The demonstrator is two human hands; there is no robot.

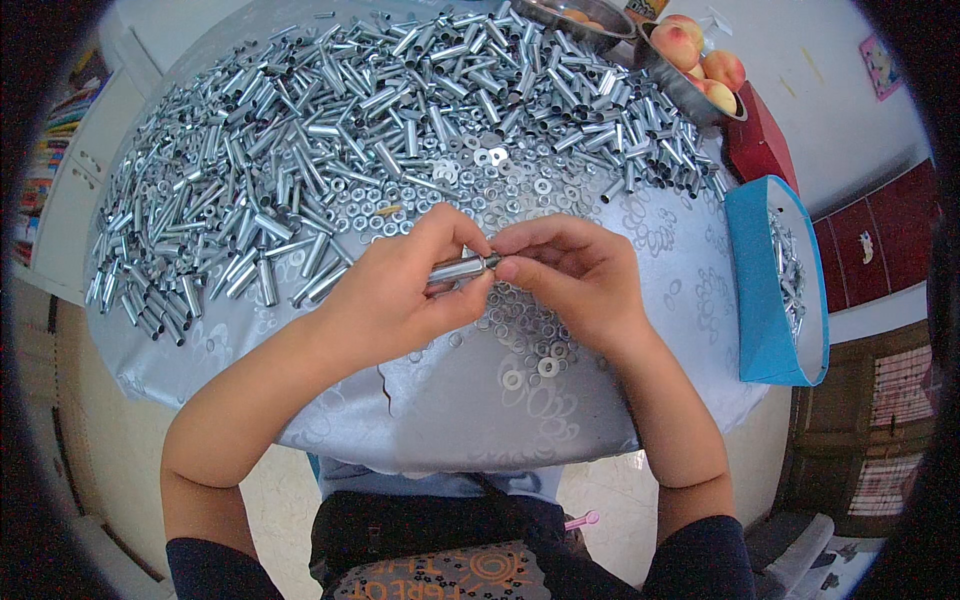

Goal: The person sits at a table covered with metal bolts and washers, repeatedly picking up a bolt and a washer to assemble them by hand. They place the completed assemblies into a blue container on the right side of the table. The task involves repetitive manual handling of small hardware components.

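Observation:
Over the table's near middle, my left hand (385,285) is closed around a shiny metal sleeve (458,270), which lies roughly level and points right. My right hand (585,275) meets it there, thumb and fingers pinching a small metal end piece (492,260) at the sleeve's right tip. Whether that piece is a nut or a bolt end cannot be made out, as the fingertips partly cover it. Just beyond both hands lie many loose nuts and washers (543,187). More flat washers (549,367) are scattered below my right hand.
A big heap of metal sleeves (370,100) covers the far and left table. At right stands a blue box (755,290) with metal parts inside. A metal bowl (665,85) of peaches, another bowl (570,32) and a red box (765,145) sit far right.

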